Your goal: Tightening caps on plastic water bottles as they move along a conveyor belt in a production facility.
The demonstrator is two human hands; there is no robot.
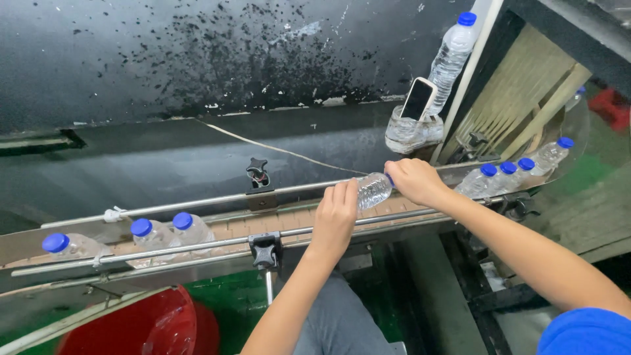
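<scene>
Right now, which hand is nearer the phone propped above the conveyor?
Right. The right hand grips the bottle just below the phone; the left hand is farther left.

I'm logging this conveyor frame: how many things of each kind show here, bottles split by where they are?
Bottles on the belt, left: 3
Bottle held in both hands: 1
Bottles on the belt, right: 4
Bottle standing upright at the top: 1
Phone: 1
Red tub: 1
Total: 11

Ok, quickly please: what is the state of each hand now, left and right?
Left hand: fingers closed around the base end of the clear bottle, lying sideways over the conveyor.
Right hand: closed on the same bottle's cap end.
</scene>
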